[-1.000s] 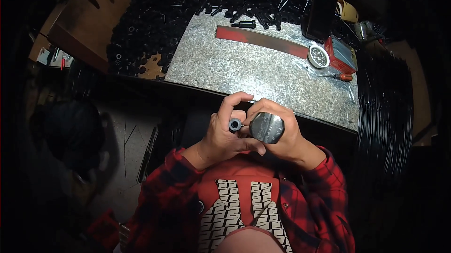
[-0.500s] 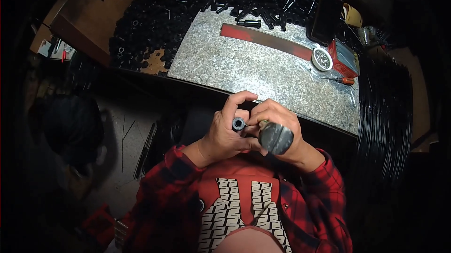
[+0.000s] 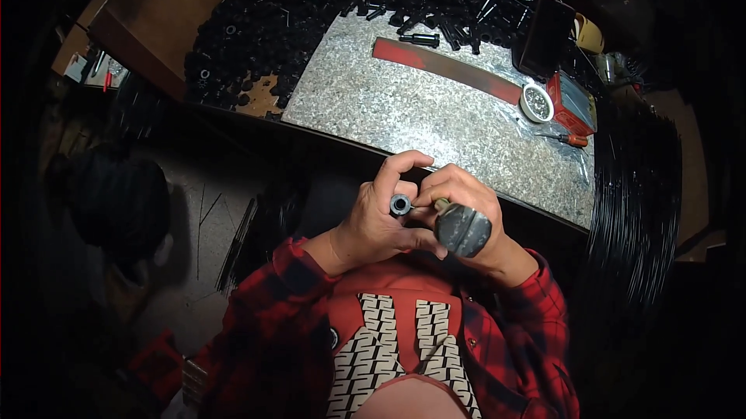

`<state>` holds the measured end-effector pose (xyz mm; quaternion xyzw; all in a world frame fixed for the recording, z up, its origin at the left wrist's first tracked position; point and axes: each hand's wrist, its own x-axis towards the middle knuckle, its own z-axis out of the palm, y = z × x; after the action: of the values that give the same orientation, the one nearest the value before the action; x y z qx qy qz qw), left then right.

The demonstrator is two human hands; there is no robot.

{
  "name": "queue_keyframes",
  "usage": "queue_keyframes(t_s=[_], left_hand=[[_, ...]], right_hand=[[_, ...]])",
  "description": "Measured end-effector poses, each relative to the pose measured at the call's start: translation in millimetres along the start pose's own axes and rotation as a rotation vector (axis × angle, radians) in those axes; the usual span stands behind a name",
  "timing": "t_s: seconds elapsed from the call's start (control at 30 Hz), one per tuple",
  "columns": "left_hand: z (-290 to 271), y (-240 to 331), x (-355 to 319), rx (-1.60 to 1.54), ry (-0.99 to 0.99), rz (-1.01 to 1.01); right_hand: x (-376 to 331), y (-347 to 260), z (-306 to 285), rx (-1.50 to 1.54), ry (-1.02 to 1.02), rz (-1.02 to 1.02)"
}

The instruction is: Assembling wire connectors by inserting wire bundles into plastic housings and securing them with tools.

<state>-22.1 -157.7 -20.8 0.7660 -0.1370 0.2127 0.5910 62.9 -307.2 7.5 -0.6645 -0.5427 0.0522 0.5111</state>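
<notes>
My left hand grips a small black tube-shaped part, its open round end facing up. My right hand holds a tool with a thick grey rounded handle; the tool's thin tip points left into or against the black part. Both hands are pressed together just in front of the near edge of a speckled metal sheet. Red plaid sleeves cover both forearms.
A large heap of black tubular parts covers the bench behind the metal sheet. On the sheet lie a long red strip, a round white tin, a red box and a screwdriver. Bundles of black rods stand at right.
The grey tool handle has shifted down and to the right in my right hand. The left hand keeps the black part in nearly the same spot.
</notes>
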Motion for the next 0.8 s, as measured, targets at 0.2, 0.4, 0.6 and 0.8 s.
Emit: queue_keyframes(t_s=[0.2,0.4,0.6,0.8], left_hand=[[1,-1,-2,-0.069,-0.021,-0.087],[4,-4,-6,-0.189,0.007,-0.121],[-1,-4,-6,-0.09,0.046,-0.234],[-26,-17,-15,-0.18,0.208,-0.211]], right_hand=[[1,-4,0,-0.02,-0.001,-0.019],[4,-8,2,-0.082,-0.001,-0.048],[8,5,8,-0.107,-0.019,-0.013],[5,-15,-11,-0.038,-0.207,0.485]])
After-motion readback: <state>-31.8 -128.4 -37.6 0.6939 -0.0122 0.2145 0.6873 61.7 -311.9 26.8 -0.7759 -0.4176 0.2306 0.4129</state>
